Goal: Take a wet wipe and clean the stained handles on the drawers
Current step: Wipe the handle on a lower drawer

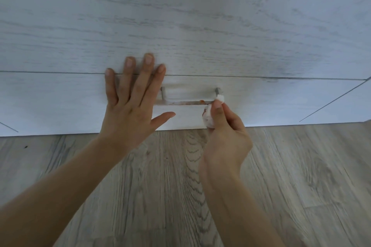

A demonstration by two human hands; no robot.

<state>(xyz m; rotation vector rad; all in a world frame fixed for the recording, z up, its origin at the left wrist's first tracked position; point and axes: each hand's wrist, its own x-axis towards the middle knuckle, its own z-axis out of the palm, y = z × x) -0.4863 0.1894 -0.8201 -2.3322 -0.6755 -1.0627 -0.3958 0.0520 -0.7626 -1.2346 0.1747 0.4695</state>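
Low on the pale drawer front (261,104) above the floor (160,186), the stained handle (186,102) is met at its right end by the wet wipe (208,120) pinched in the right hand (224,136), the left hand (130,110) is pressed flat with fingers spread, and firm strokes leftward along the bar are judged best.

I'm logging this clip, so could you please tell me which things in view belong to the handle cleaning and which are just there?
In the job:
- stained handle
- wet wipe, bunched in the right hand
- lower drawer, braced by the flat left hand

Just there:
- upper drawer front
- wood floor
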